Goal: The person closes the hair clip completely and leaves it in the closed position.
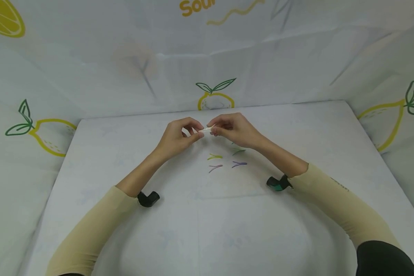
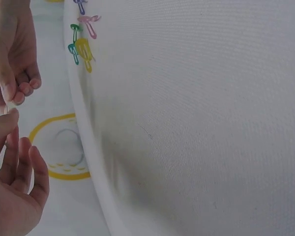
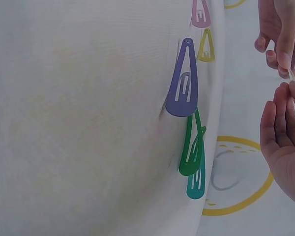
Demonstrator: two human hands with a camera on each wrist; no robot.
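Between both hands, above the far half of the table, is a small slim white hair clip [image 1: 206, 130]. My left hand [image 1: 177, 138] pinches its left end between thumb and fingertips. The other end is pinched by my right hand [image 1: 237, 130], whose fingers hide part of it. Snap hair clips lie below the hands: a yellow clip [image 1: 215, 156], a pink clip [image 1: 216, 166], a purple clip [image 1: 239, 164] and a green clip [image 1: 239, 151]. The right wrist view also shows a teal clip [image 3: 196, 191] partly behind the green one.
A white cloth-covered table [image 1: 200, 237] extends under both arms. Behind it hangs a white curtain [image 1: 107, 76] printed with lemons, with more of it at both sides. Each wrist carries a small black camera, one [image 1: 148, 199] on the left and another [image 1: 277, 183] on the right.
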